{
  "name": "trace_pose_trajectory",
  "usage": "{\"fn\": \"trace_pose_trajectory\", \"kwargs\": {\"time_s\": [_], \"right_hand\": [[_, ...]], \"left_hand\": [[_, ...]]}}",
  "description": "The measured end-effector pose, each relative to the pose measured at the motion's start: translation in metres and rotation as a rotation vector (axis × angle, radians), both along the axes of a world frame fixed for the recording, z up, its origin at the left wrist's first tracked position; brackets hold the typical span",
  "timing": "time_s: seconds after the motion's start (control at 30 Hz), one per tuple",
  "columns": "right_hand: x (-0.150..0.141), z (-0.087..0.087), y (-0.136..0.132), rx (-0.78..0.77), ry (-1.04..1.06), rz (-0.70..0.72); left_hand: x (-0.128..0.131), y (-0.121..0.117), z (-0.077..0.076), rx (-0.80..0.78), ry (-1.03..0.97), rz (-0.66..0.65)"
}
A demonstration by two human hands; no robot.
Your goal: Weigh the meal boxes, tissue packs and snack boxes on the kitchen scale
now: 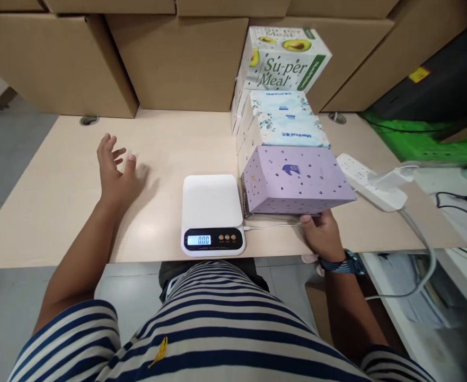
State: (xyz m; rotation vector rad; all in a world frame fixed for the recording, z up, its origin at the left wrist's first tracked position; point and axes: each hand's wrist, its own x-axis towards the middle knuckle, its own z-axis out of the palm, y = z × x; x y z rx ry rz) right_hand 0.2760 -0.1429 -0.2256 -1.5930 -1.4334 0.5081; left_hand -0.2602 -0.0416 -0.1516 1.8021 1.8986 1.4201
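Observation:
My left hand [117,172] is raised over the left side of the table, its fingers apart and slightly curled, with nothing in it. To its right lies a white digital scale [212,201] with a bare platform; its lit display reads 0.00. My right hand [323,236] is at the lower front edge of a purple box [297,172] with small dark specks. The thumb shows below that edge, close to a white cable [273,226] running from the scale. The box hides most of the right hand's fingers, so their grip is not visible.
Behind the purple box stand pale blue tissue packs [289,119] and a white avocado-print box [287,58]. A white power strip [370,183] lies at right. Cardboard boxes [177,63] line the table's back. The table's front edge [146,260] is close to my body.

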Motion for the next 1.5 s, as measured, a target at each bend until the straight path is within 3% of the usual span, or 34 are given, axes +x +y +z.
{"fn": "trace_pose_trajectory", "kwargs": {"time_s": [0.27, 0.47, 0.77, 1.5], "right_hand": [[-0.005, 0.012, -0.005, 0.017, -0.080, -0.059], [-0.002, 0.010, -0.004, 0.023, -0.081, -0.087], [-0.007, 0.015, -0.003, 0.037, -0.068, -0.052], [-0.006, 0.015, -0.005, 0.021, -0.118, -0.019]], "left_hand": [[0.006, -0.004, 0.006, -0.134, -0.002, 0.007], [0.008, -0.003, 0.005, -0.078, -0.083, -0.061], [0.008, -0.005, 0.006, -0.044, -0.035, -0.064], [0.008, -0.003, 0.006, -0.100, -0.087, -0.097]]}}
